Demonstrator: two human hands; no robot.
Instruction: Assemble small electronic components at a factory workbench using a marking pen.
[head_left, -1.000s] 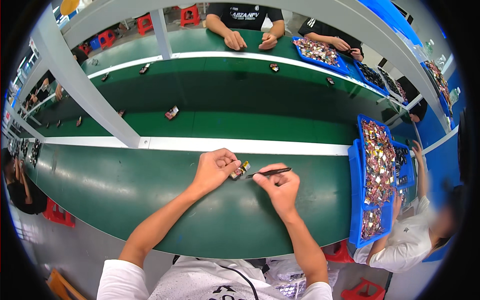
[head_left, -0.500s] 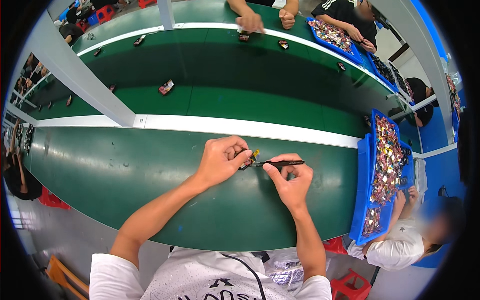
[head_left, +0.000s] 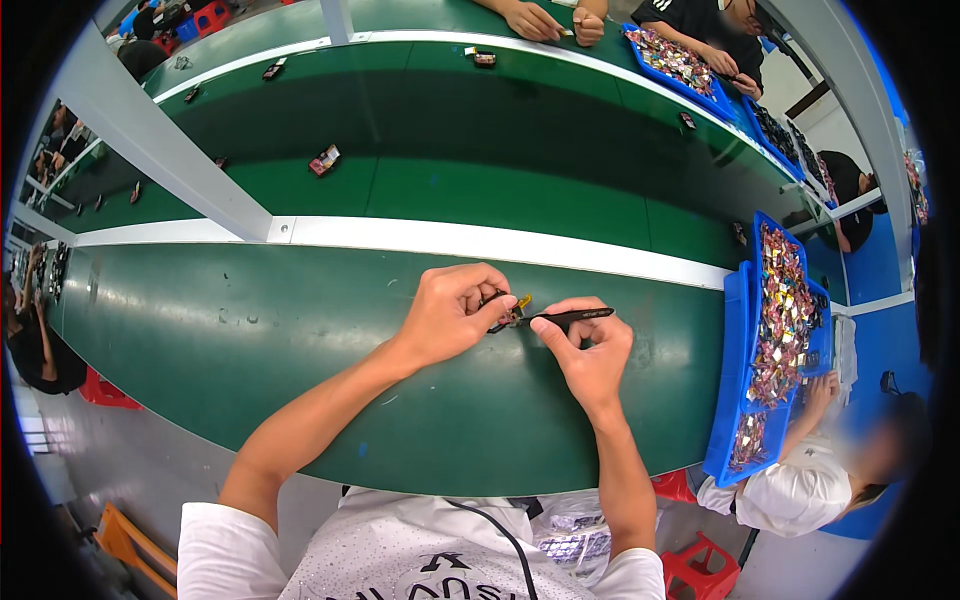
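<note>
My left hand (head_left: 455, 312) pinches a small electronic part (head_left: 516, 312) with a dark frame and a yellow tab, just above the green worktop (head_left: 300, 340). Its fingers cover much of the part. Black tweezers (head_left: 580, 315) lie between the thumb and fingers of my right hand (head_left: 590, 350), their tips pointing left at the part. Whether the tips grip anything is too small to tell.
Blue trays (head_left: 735, 370) heaped with small reddish parts stand at the right, beside a co-worker in white (head_left: 790, 490). Beyond a white rail (head_left: 480, 255) runs a green belt (head_left: 500, 200) carrying scattered parts (head_left: 324, 160). A grey post (head_left: 165, 140) rises at the left. Co-workers sit opposite.
My left hand and the part have shifted slightly right, still close to the tweezers. Across the belt, a co-worker's hand has drawn back, and one dark part near it is gone from the belt.
</note>
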